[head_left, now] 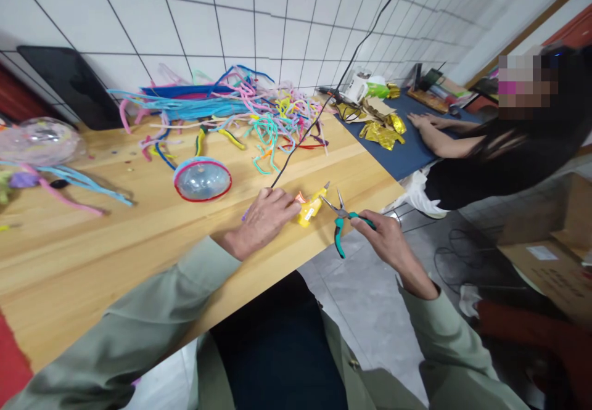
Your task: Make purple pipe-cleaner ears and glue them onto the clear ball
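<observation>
My left hand (266, 219) is closed at the back end of a small yellow glue gun (311, 210). The gun has an orange trigger, a white label and a grey nozzle pointing up and right. Its lower parts are partly hidden by my fingers. In my right hand (383, 235) is a pair of needle-nose pliers (341, 213) with teal handles. Their jaws are spread, close to the nozzle and over the table's front edge. Left of the gun sits a clear plastic half-sphere (202, 180) rimmed with red and blue pipe cleaners.
A heap of coloured pipe cleaners (203, 106) lies along the tiled wall, with yellow-handled pliers (201, 140) before it. A black cord (311, 127) crosses the wooden table (139, 262). A dark tablet (69, 83) leans left. At right, gold foil (383, 131) lies near another person's hand (423, 120).
</observation>
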Demonstrator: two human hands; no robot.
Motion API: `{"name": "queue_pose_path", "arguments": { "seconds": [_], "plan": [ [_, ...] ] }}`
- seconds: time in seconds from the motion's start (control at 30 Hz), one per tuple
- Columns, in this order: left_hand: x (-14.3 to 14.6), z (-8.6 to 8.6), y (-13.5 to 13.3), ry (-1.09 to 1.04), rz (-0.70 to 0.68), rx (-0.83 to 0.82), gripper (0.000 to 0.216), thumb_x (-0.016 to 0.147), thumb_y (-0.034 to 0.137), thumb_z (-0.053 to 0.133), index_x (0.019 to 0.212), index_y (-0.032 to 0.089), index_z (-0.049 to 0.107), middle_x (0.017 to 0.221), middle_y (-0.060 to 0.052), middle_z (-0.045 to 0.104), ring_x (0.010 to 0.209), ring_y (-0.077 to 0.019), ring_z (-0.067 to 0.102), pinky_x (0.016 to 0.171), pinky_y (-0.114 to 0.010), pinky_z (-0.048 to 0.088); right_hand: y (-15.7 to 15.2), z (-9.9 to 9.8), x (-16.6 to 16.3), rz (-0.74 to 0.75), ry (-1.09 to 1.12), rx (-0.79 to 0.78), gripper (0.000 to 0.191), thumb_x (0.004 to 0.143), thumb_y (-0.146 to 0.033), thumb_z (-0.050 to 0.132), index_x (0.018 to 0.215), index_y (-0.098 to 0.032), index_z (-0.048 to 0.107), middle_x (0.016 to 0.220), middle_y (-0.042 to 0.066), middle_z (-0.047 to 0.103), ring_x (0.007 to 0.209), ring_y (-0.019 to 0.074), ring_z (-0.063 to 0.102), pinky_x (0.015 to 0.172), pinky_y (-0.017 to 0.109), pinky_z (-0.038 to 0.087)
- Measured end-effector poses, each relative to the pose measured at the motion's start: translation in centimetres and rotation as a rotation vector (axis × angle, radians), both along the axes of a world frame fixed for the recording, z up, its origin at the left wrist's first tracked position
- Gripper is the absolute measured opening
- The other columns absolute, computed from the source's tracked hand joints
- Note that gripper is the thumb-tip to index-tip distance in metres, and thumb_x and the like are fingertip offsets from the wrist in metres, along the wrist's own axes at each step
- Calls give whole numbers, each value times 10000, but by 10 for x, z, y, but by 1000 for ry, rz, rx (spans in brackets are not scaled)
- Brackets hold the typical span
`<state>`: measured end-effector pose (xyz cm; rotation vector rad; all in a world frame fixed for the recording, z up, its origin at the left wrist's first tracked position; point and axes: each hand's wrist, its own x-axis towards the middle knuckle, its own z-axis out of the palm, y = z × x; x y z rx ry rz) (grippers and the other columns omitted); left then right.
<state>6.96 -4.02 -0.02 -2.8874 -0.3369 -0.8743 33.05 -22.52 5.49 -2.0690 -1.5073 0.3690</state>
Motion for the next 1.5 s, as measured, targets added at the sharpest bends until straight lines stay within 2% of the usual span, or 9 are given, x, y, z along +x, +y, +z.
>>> {"name": "queue_pose_path", "arguments": {
  "seconds": [0.27, 0.47, 0.63, 0.9, 1.07, 1.17, 1.3, 1.4, 1.5],
  "plan": [
    [0, 0, 0, -17, -7, 20, 217, 1079, 70, 563, 1049, 235, 700, 996, -56, 765, 948, -243, 618, 810, -397, 408, 6, -7, 8, -42, -13, 35, 409, 991, -558, 590, 778, -216, 664, 622, -18, 556, 587, 150, 489, 592, 289, 356],
    [-1, -4, 2, -27, -18, 5, 227, 1086, 72, 548, 1105, 241, 698, 996, -53, 762, 979, -246, 622, 831, -405, 406, 5, -7, 8, -2, 18, 19, 405, 992, -549, 600, 782, -210, 671, 635, -17, 565, 610, 149, 499, 592, 277, 363],
    [-1, -5, 3, -30, -18, 7, 250, 1080, 54, 535, 1078, 244, 697, 1005, -55, 768, 966, -244, 625, 823, -406, 404, 8, -6, 13, -34, 20, 55, 393, 981, -547, 597, 793, -211, 675, 639, -16, 569, 601, 149, 487, 585, 287, 352],
    [-2, -12, 5, -19, 8, -18, 263, 1062, 48, 548, 1133, 252, 697, 1026, -63, 767, 993, -253, 629, 834, -417, 417, 6, -8, 10, -19, 68, 45, 395, 969, -548, 625, 765, -211, 651, 628, -35, 521, 599, 135, 462, 585, 280, 336],
    [-1, -12, 5, -57, 18, -22, 252, 1069, 50, 536, 1103, 242, 696, 1009, -66, 768, 1001, -255, 642, 836, -416, 424, 9, -13, 13, -78, 68, 115, 377, 961, -543, 631, 814, -202, 696, 640, -29, 548, 605, 138, 471, 589, 282, 332],
    [1, -14, 4, -116, 49, -40, 196, 1080, 102, 566, 1150, 233, 694, 1053, -81, 779, 1012, -266, 648, 861, -426, 440, 7, -10, 13, -95, 110, 155, 385, 955, -559, 644, 807, -206, 695, 629, -34, 517, 601, 141, 456, 587, 287, 334],
    [2, -14, 3, -251, 87, -204, 129, 1090, 259, 609, 1197, 210, 660, 1109, -109, 766, 1028, -286, 662, 895, -440, 475, 1, -6, 10, -98, 204, 220, 382, 966, -552, 659, 786, -216, 688, 609, -45, 466, 578, 136, 393, 580, 292, 344],
    [4, -4, 0, -394, 142, -466, 201, 1079, 346, 603, 1221, 204, 621, 1128, -109, 736, 1017, -281, 660, 897, -433, 506, -2, -3, 5, -82, 276, 268, 380, 974, -555, 668, 801, -219, 702, 588, -58, 420, 559, 131, 348, 576, 295, 342],
    [8, 14, -6, -540, 185, -785, 244, 1095, 432, 567, 1214, 221, 592, 1057, -73, 702, 930, -240, 637, 864, -398, 512, -1, -1, -3, -53, 322, 299, 381, 971, -547, 676, 774, -221, 677, 598, -60, 404, 566, 128, 336, 568, 292, 328]
  ]
}}
